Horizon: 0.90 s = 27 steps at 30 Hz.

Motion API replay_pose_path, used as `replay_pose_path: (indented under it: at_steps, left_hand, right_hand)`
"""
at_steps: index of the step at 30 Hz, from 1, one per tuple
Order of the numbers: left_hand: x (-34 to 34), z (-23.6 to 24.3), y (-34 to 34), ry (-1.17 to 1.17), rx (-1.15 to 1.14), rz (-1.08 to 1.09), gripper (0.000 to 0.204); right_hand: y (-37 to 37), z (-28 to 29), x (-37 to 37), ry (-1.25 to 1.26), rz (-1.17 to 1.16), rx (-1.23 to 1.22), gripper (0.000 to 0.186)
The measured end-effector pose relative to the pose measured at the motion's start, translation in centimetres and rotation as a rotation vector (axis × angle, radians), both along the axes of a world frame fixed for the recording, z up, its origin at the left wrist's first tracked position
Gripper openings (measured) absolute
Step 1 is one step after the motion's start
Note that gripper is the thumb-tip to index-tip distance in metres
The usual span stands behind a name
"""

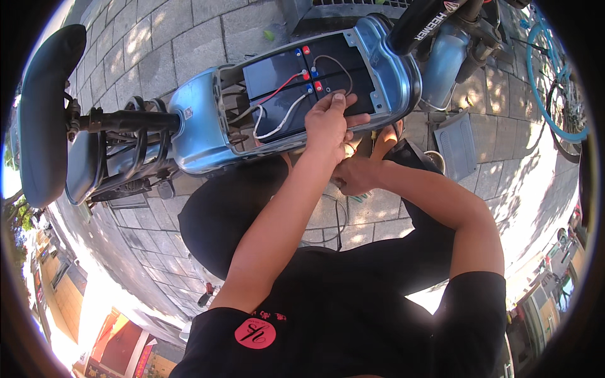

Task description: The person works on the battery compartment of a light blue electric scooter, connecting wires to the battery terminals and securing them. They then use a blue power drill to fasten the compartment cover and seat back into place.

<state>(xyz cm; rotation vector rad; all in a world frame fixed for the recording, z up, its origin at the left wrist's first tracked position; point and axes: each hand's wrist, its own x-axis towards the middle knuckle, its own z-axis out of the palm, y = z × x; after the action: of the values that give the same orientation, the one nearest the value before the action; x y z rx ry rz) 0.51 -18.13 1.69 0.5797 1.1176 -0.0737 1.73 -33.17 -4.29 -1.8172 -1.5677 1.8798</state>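
a blue scooter (201,123) stands across the view with its floor section uncovered, and black batteries (274,70) lie packed side by side inside the frame. the left hand (325,126) reaches over the near edge of that bay. its thumb and forefinger are drawn together at the lower end of a brown wire (343,68), which arches up over the batteries; the other fingers point out to the right, slightly spread. the tips overlap the wire there, so the pinch looks likely rather than certain.

the right hand (360,175) is just below the left one, outside the bay, with its fingers curled down and mostly hidden; i cannot tell whether they hold anything. a red wire (276,91) and a white wire (285,117) run across the batteries from red and blue terminals toward the seat end. a grey panel (455,146) lies on the paving (205,39), right of the scooter.
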Motion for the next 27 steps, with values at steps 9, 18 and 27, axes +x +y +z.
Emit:
replay_pose_path:
  at_steps: [9, 18, 27]
  left_hand:
    - [0.0, -2.3, -0.3, -0.061, 0.054, 0.026, 0.027]
    - [0.6, -0.4, -0.9, -0.004, 0.086, 0.166, 0.03]
    - [0.7, -1.7, -1.0, 0.02, 0.087, 0.072, 0.036]
  right_hand:
    - [4.3, 11.8, 7.8, -0.075, -0.995, 0.446, 0.022]
    - [6.9, 4.4, 9.2, -0.409, -0.983, 0.556, 0.022]
    - [7.1, 4.7, 10.3, -0.331, -0.905, 0.514, 0.023]
